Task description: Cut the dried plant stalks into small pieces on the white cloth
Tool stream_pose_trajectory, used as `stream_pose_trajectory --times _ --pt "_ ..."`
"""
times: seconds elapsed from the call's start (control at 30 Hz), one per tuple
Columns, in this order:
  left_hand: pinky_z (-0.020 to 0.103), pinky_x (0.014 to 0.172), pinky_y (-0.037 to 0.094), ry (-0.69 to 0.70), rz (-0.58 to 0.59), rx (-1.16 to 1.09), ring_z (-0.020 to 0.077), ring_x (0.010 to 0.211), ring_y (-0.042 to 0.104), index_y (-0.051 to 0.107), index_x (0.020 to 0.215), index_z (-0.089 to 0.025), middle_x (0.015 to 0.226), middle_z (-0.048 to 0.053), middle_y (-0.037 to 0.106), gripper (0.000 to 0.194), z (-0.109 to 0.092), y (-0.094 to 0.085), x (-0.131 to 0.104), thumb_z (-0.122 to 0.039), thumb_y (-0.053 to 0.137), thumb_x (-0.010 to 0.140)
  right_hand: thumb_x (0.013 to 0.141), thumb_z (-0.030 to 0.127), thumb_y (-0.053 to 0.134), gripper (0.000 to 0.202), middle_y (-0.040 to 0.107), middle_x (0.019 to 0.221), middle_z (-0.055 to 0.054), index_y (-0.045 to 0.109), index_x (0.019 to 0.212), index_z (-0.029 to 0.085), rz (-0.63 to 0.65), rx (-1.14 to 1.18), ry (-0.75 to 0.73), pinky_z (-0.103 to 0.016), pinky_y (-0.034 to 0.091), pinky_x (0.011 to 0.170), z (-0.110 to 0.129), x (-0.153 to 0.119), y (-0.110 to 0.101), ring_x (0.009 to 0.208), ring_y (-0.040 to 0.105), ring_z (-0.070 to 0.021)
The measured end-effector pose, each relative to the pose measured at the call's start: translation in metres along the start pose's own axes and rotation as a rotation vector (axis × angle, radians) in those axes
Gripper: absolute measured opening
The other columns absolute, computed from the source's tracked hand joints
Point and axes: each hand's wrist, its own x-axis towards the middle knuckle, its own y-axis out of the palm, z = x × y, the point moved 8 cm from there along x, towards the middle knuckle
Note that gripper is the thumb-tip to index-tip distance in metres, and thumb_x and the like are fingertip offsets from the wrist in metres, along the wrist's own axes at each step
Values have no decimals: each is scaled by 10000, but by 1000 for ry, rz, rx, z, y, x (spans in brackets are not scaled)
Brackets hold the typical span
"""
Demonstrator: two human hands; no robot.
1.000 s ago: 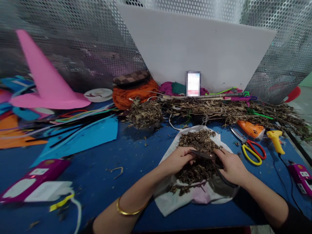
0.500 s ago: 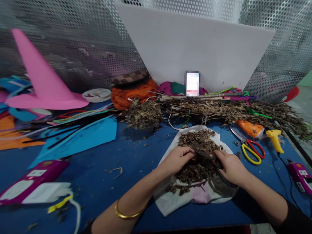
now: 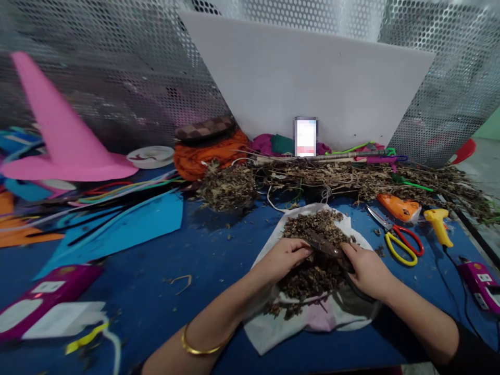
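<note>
My right hand (image 3: 365,268) is closed around dark-handled scissors (image 3: 326,247), whose brown, worn blades point left across a heap of dried plant bits (image 3: 312,278). At the tip of the blades my left hand (image 3: 284,255) pinches with thumb and forefinger. Whatever lies between those fingers is too small to make out. Beneath both hands the dark, crumbled heap is spread on a white cloth (image 3: 269,336) with a pinkish patch.
Red-and-yellow-handled scissors (image 3: 396,238), an orange packet (image 3: 398,208) and a yellow glue gun (image 3: 439,226) lie to the right. Dried stalks (image 3: 351,177) line the back. A pink cone hat (image 3: 66,135), blue sheet (image 3: 156,219) and purple power strip (image 3: 50,291) are at left.
The view has shifted slightly, so the table things sit a little further left and lower. The scissor blades look more closed together; both hands stay over the heap.
</note>
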Motion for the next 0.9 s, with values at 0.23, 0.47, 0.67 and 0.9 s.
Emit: stream_pose_trajectory --times 0.23,0.47,0.67,0.9 --pt "225 472 164 31 58 38 72 478 246 618 792 -101 510 -51 377 331 -2 5 1 -408 536 697 799 251 450 469 518 1072 -83 356 1255 193 -56 3 -8 -273 385 746 3 0 -9 918 525 -191" --pt "225 456 139 16 69 67 67 454 220 575 711 -108 469 -74 294 332 7 5 4 -435 515 713 778 220 469 420 556 1024 -70 408 1193 187 -7 1 4 -254 376 707 -1 2 2 884 546 -183" --pt "218 469 192 48 13 6 70 475 281 551 759 -120 510 -62 365 290 -4 -6 0 -405 497 745 794 277 470 435 533 1070 -76 392 1215 195 -117 63 19 -257 381 735 -2 -1 -16 935 539 -195" --pt "203 456 212 43 86 4 65 477 327 543 769 -121 547 -40 442 221 -3 0 -2 -333 487 746 795 290 484 432 516 1091 -65 401 1213 213 -112 118 0 -246 387 733 2 -2 -16 913 540 -178"
